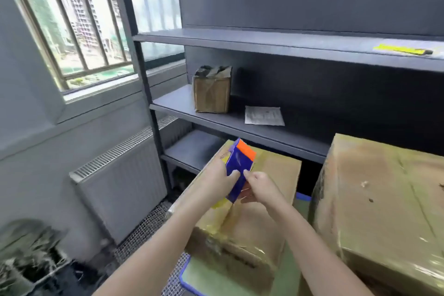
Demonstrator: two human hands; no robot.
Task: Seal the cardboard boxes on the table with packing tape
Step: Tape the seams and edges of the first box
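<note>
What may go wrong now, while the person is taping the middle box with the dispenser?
1. The right hand seems to pinch loose tape under the blue dispenser, which the left hand holds; the tape may fold and stick to itself.
2. The middle box sits near the left edge of the green table; a firm pull might slide it off.
3. Its front already carries wrinkled tape, so new tape may bond poorly there.

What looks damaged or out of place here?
The small brown cardboard box on the grey metal shelf has a crumpled, torn-looking top. The large brown cardboard box at right wears wrinkled clear tape.
</note>
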